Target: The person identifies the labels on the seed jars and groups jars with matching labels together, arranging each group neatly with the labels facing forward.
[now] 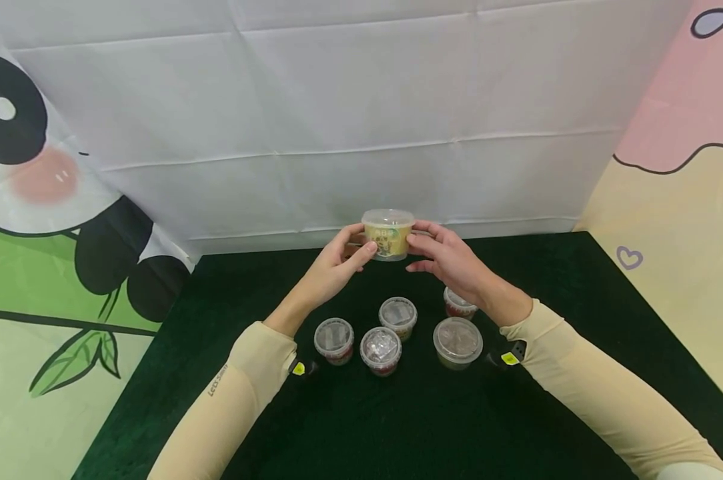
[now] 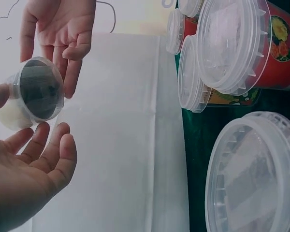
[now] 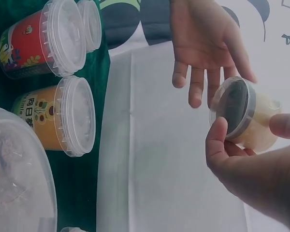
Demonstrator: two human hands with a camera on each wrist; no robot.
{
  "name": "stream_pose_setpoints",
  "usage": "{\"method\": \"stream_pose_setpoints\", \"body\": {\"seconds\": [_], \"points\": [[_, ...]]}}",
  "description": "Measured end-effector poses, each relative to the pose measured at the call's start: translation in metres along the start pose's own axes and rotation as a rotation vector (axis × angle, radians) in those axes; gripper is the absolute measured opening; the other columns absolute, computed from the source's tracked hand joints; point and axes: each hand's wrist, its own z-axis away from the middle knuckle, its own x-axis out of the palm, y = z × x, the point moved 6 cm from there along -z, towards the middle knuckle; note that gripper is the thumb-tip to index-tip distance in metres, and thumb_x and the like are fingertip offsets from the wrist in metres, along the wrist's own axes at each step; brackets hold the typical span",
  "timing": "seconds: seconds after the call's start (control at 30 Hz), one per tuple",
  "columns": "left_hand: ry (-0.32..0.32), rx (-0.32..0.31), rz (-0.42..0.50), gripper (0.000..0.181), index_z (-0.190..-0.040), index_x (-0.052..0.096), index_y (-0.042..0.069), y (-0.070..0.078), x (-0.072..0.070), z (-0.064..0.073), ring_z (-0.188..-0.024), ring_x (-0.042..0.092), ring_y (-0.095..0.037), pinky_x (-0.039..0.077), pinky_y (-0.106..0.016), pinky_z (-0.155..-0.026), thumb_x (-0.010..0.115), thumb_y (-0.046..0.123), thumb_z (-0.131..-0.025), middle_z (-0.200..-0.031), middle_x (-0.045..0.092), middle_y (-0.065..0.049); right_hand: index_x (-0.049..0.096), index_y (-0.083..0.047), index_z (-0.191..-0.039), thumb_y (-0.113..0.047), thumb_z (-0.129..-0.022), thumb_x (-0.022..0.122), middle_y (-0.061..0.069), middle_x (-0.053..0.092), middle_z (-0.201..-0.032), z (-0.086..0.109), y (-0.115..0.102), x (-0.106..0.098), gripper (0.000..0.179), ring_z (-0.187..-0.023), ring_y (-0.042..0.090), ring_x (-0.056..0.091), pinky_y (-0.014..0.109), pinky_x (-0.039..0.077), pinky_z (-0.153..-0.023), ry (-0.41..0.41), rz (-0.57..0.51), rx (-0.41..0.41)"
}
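A small clear plastic tub [image 1: 388, 235] with a yellow printed label and a clear lid is held up near the table's back edge. My left hand [image 1: 337, 261] grips its left side, thumb in front and fingers behind. On the opposite side my right hand [image 1: 451, 257] pinches it between thumb and fingers. Both wrist views show the tub's dark round end [image 2: 41, 92], with fingertips around the wall. Below the hands, a lidded tub [image 1: 397, 315] and a wider lidded tub [image 1: 457, 340] stand on the table.
More lidded tubs stand on the dark green tablecloth [image 1: 349, 427]: one at left [image 1: 334, 337], one at front [image 1: 381, 350], and one partly behind the right wrist [image 1: 457, 305]. Red [image 3: 26, 43] and orange labels [image 3: 38, 116] show on some. A white cloth backdrop [image 1: 361, 133] rises behind.
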Motion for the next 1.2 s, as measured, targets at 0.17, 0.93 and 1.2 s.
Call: {"method": "stream_pose_setpoints", "body": {"seconds": [0.17,0.93,1.2], "points": [[0.028,0.011,0.062,0.052,-0.146,0.041,0.008,-0.003,0.0,-0.002,-0.116,0.063,-0.028,0.052,-0.043,-0.098,0.061,0.029,-0.104,-0.136,0.052,-0.012,0.03,-0.005,-0.157,-0.026,-0.11,0.044,0.013,0.042,-0.148,-0.002,0.002,-0.001,0.053,-0.129,0.027,0.047,0.036,0.051,-0.094,-0.009,0.01,0.009],[0.052,0.027,0.085,0.042,-0.144,0.044,0.004,-0.006,-0.015,0.006,-0.114,0.062,-0.032,0.054,-0.043,-0.095,0.056,0.016,-0.106,-0.137,0.051,-0.016,0.033,-0.009,-0.158,-0.022,-0.111,0.043,0.011,0.041,-0.153,-0.011,0.003,0.006,0.05,-0.134,0.031,0.044,0.04,0.051,-0.096,-0.027,0.067,-0.013],[0.053,0.013,0.071,0.043,-0.143,0.044,0.006,-0.009,-0.018,0.01,-0.112,0.062,-0.034,0.054,-0.041,-0.092,0.058,0.018,-0.105,-0.136,0.052,-0.015,0.032,-0.01,-0.158,-0.023,-0.111,0.043,0.011,0.041,-0.153,-0.013,0.008,0.009,0.05,-0.137,0.031,0.044,0.048,0.048,-0.102,-0.031,0.065,-0.01]]}}
